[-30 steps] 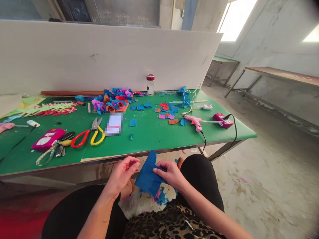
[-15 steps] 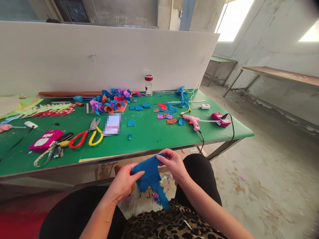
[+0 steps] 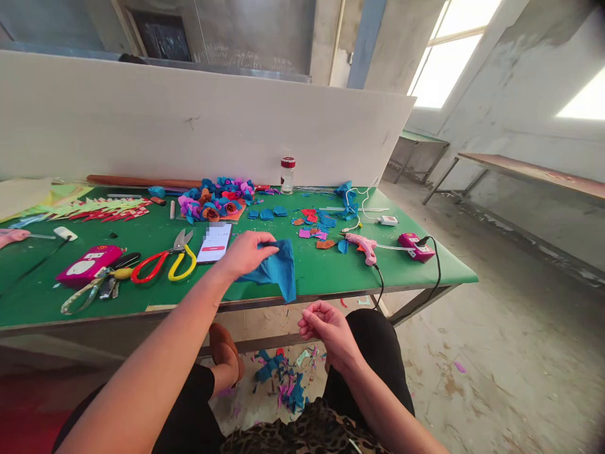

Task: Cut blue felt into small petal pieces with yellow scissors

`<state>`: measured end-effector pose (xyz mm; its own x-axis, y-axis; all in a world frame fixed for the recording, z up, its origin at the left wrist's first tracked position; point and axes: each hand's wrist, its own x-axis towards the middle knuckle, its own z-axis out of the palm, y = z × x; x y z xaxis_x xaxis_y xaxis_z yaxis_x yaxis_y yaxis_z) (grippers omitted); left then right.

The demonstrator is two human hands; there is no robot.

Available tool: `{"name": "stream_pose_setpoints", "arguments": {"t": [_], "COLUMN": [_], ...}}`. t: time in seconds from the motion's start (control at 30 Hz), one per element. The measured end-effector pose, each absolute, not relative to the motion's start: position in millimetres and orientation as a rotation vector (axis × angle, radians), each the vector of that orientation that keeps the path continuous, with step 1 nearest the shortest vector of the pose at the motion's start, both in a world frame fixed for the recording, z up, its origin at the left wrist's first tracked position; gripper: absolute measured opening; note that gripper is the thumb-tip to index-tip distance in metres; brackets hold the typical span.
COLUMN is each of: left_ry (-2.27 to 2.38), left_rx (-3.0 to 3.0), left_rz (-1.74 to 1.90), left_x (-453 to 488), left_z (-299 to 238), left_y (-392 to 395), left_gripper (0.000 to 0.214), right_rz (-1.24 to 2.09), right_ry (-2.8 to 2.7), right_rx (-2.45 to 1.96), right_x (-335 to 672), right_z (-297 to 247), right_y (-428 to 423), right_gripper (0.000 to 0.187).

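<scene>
Over the front of the green table, my left hand pinches a piece of blue crepe paper. The paper hangs in folds from my fingers, one corner reaching the table's front edge. Lower and to the right, my right hand is held in front of the edge, fingers curled together, with nothing showing in them. A phone lies just left of my left hand. Beside the phone are scissors with one red and one yellow handle. Crepe paper flowers are bunched behind them.
A pink glue gun lies at the right, its cord over the edge, near a magenta box. Several cut paper pieces and a red-lidded jar stand farther back. Another magenta box is left. Paper scraps litter the floor.
The blue paper has gone from both hands over my lap to my left hand alone above the table. My right hand has let go of it. More blue scraps show on the floor.
</scene>
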<state>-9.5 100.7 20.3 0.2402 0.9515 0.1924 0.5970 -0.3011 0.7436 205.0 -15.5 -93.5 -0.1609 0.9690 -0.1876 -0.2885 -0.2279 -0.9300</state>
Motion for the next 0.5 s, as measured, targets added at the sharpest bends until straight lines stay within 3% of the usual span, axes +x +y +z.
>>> {"name": "stream_pose_setpoints", "arguments": {"t": [0.17,0.27,0.33,0.4,0.5], "left_ry": [1.451,1.475,1.485,1.489,1.475], "left_rx": [1.942,1.930,1.937,1.948,1.966], "left_rz": [0.985,1.001,0.993,0.980,0.940], "left_x": [-25.1,-26.3,-27.9,-32.5,-41.5], "left_z": [44.6,45.8,45.6,46.0,46.8], "left_y": [134.7,144.5,146.2,143.9,136.1], "left_gripper": [0.037,0.045,0.048,0.047,0.042], "right_rz": [0.618,0.263,0.230,0.341,0.646], "right_ry": [-1.691,-2.020,-2.171,-2.391,-2.587], "right_rx": [-1.186,-1.327,-1.328,-1.036,-0.626], "right_x": [209.9,192.0,181.8,179.5,190.1], "right_z": [-77.4,-78.9,-89.7,-106.2,-123.5], "right_y": [23.1,38.2,30.3,10.0,-17.8], "right_gripper": [0.028,0.051,0.060,0.057,0.024]}}
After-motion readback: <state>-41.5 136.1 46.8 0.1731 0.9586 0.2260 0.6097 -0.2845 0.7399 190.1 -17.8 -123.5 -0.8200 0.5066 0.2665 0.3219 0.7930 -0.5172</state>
